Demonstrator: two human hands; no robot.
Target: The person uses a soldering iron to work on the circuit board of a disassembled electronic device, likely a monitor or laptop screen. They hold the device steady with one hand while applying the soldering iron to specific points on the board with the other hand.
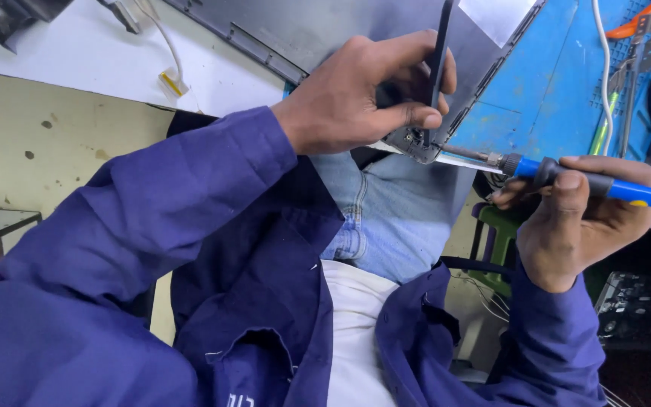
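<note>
1. Evidently worked at the near corner of a grey laptop panel [325, 30], which jutted off the tabletop [77, 53] and hung above the lap.
2. Pinched a thin black tool [438, 53] upright in the left hand [356, 98], thumb and fingers closed round it, with its lower end set on the hinge fitting [416, 139] at that corner.
3. Gripped a blue-handled soldering iron [612, 188] in the right hand [574, 226], fingers clamped on the black collar and the metal tip laid almost level towards the same fitting. Could not tell whether the tip touched it or stopped just short.
4. Probably called for bracing the left wrist on the panel, so that the black tool pressed steadily while the heat was on.
5. Likely also called for meeting only the metal fitting with the tip, well clear of the left thumb just beside it and of the plastic edge.
6. Probably asked for brief contact and a straight lift away, with the jeans right below the hot shaft.
7. Noted a plain white rectangular sticker [499, 15] on the panel's far part, near the top edge of the view.
8. Noted a small yellow mark [638, 202] on the iron's blue handle, and a yellow tag [172, 81] at the end of a white cable on the tabletop.
9. Noted a blue work mat [551, 83] to the right under the panel, ruled with faint lines; too blurred to tell more.
</note>
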